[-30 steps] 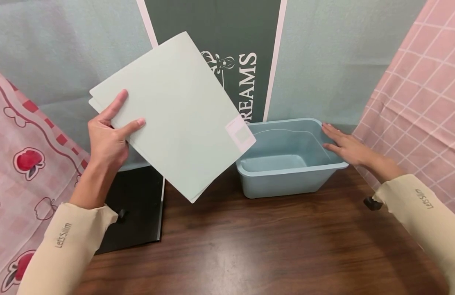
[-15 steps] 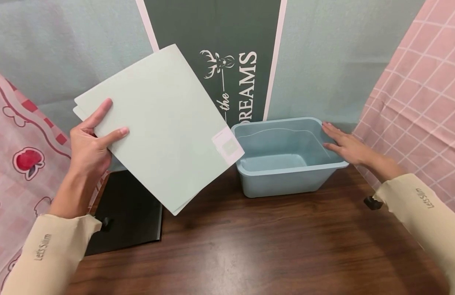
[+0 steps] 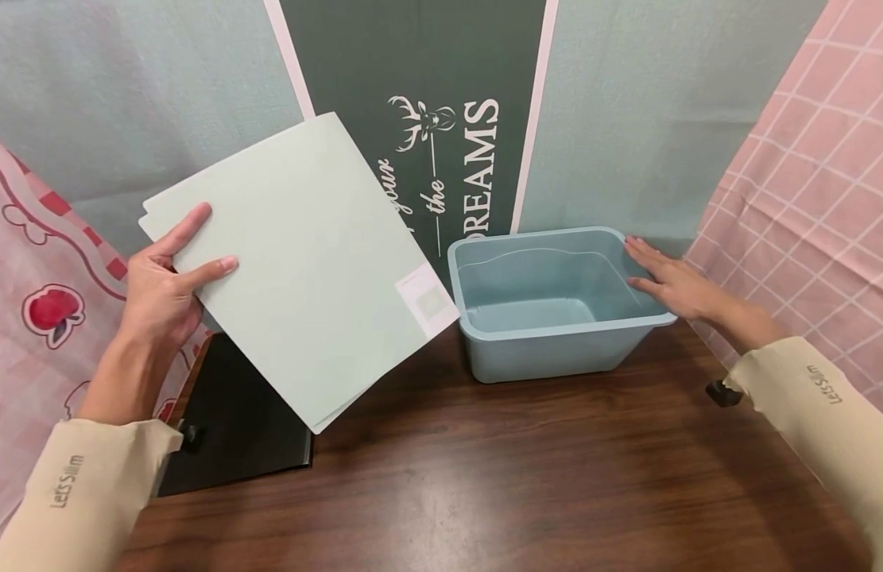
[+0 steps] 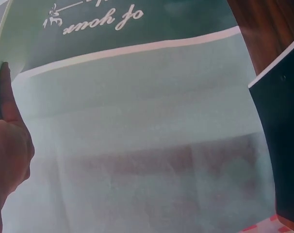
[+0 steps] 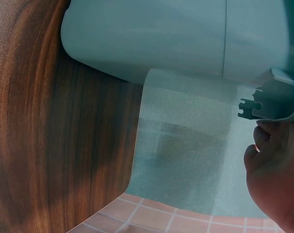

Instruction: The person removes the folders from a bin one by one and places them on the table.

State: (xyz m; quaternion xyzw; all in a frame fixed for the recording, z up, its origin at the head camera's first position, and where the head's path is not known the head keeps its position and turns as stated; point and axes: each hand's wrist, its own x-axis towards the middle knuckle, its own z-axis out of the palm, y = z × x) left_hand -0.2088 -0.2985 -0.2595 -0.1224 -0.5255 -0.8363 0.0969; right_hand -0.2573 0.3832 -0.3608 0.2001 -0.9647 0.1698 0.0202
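Observation:
My left hand [image 3: 165, 290] grips a pale mint-green folder [image 3: 298, 262] by its left edge, thumb and index finger lying across the front cover. The folder hangs tilted above the table; a white label [image 3: 428, 302] marks its lower right corner and a second layer shows along the edges. Part of the hand and the folder's edge appear at the left of the left wrist view. My right hand [image 3: 677, 286] holds the right rim of a blue plastic bin [image 3: 541, 349], which stands upright. In the right wrist view, curled fingers [image 5: 263, 138] sit under the bin's outer rim.
A flat black panel [image 3: 241, 429] lies on the brown wooden table [image 3: 448, 492], partly behind the folder and left arm. Grey-green cloth with a printed dark band [image 3: 477, 48] hangs behind. Pink patterned cloths [image 3: 820, 159] close off both sides.
My left hand has carried the folder left and down, uncovering the bin's left end and more of the printed lettering. The right hand and the bin have stayed in place.

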